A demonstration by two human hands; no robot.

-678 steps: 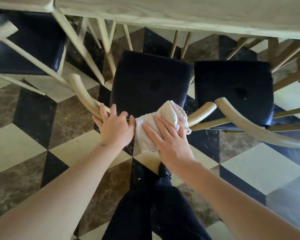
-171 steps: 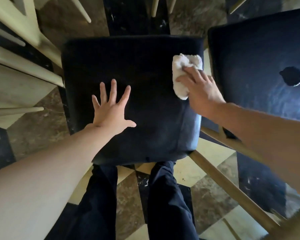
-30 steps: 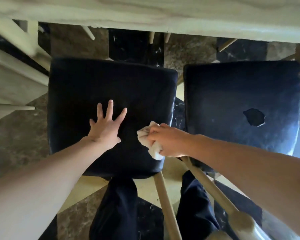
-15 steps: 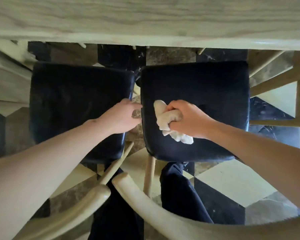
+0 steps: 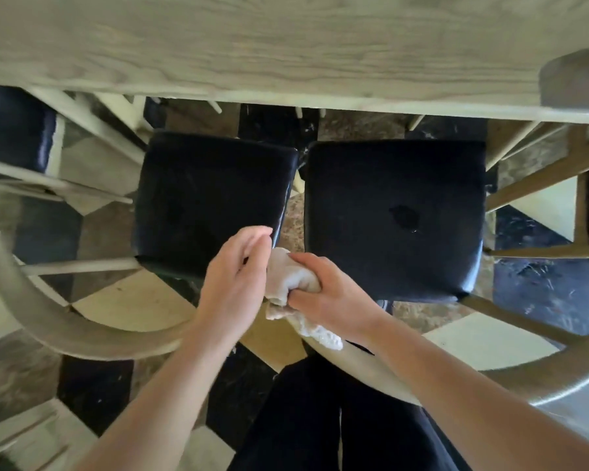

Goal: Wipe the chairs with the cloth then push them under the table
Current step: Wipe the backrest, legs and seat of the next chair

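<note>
Right hand (image 5: 330, 297) fisted round white cloth (image 5: 293, 283), above gap between two black chair seats; left hand (image 5: 235, 283) loosely open, fingers against cloth; table (image 5: 286, 45) edge beyond seats.

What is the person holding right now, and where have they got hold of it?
The right hand grips the white cloth, bunched, around its middle, with a loose end hanging below. The left hand is open beside the cloth, gripping nothing.

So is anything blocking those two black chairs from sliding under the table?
Nothing visible does. The left chair and right chair sit just short of the table edge, with only bare floor ahead.
</note>
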